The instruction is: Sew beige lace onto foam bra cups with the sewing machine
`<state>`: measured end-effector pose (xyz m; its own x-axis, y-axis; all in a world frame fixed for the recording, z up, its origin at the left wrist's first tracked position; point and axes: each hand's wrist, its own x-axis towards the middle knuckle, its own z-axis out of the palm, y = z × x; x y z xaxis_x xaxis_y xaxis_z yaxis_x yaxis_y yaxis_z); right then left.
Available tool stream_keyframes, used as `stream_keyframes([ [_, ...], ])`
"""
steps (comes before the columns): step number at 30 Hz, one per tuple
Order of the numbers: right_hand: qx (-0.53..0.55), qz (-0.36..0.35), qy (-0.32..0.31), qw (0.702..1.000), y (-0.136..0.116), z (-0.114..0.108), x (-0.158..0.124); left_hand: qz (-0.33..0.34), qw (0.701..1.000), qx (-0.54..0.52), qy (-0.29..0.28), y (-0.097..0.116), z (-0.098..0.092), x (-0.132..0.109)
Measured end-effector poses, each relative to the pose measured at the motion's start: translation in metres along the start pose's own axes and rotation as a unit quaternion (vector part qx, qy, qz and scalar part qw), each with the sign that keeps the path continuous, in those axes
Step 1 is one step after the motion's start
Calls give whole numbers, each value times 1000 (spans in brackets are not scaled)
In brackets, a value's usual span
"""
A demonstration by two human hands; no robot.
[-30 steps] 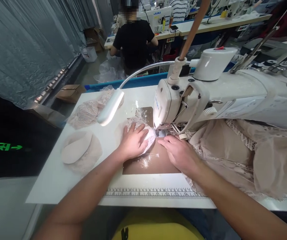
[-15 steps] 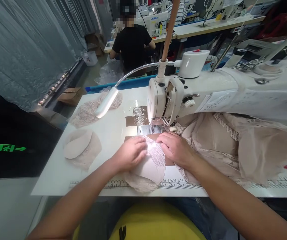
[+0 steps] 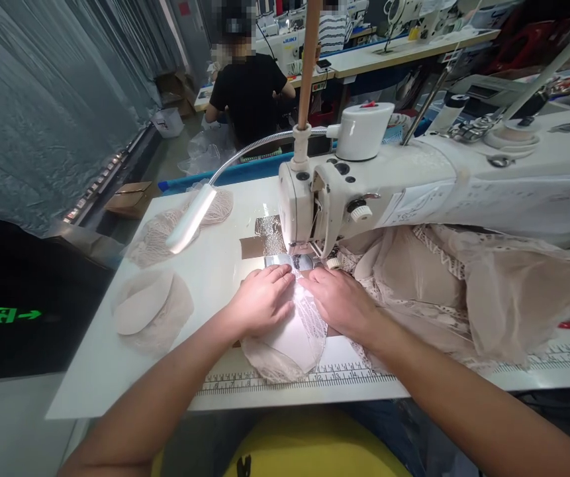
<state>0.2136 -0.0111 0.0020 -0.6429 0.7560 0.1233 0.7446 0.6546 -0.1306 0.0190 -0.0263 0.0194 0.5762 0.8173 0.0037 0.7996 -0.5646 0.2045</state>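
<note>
A pale padded cup with a lace overlay (image 3: 290,339) lies on the white table (image 3: 215,262) just in front of the sewing machine's needle (image 3: 298,253). My left hand (image 3: 261,299) rests flat on its left side, fingers stretched toward the needle. On its right side lies my right hand (image 3: 340,299), fingers pressing down on the lace edge. Both hands sit close together, fingertips near the presser foot. The white sewing machine (image 3: 388,185) stretches off to the right above them.
A heap of beige lace fabric (image 3: 468,291) lies under the machine arm at right. Two stacks of cups (image 3: 148,311) (image 3: 180,218) sit at the table's left. A gooseneck lamp (image 3: 190,218) hangs over them. A ruler strip (image 3: 314,379) runs along the near edge. A person in black sits at a farther station (image 3: 247,93).
The cup was drawn back from the needle toward me, then both hands slid it forward again to the presser foot. The view shifted left.
</note>
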Motion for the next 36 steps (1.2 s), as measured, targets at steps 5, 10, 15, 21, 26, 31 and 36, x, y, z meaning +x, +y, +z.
stream_keyframes([
  [5, 6, 11, 12, 1000, 0, 1, 3, 40, 999, -3, -19, -17, -3, 8],
  [10, 11, 21, 10, 1000, -1, 1, 4, 80, 996, -9, -45, -31, -7, 16],
  [15, 41, 10, 13, 999, 2, 0, 3, 92, 994, -7, -57, -36, -7, 18],
  [21, 153, 13, 59, 986, 9, -2, 1, 72, 996, -14, 46, -24, -11, -7],
  [26, 180, -7, 32, 983, 11, -9, 3, 66, 993, -56, 83, -4, -6, -14],
  [31, 131, -33, -35, 990, 4, -36, -3, 55, 993, -24, 104, -1, 14, -8],
  [36, 87, -32, -75, 993, -11, -46, -20, 57, 987, -99, 115, -5, 14, -13],
])
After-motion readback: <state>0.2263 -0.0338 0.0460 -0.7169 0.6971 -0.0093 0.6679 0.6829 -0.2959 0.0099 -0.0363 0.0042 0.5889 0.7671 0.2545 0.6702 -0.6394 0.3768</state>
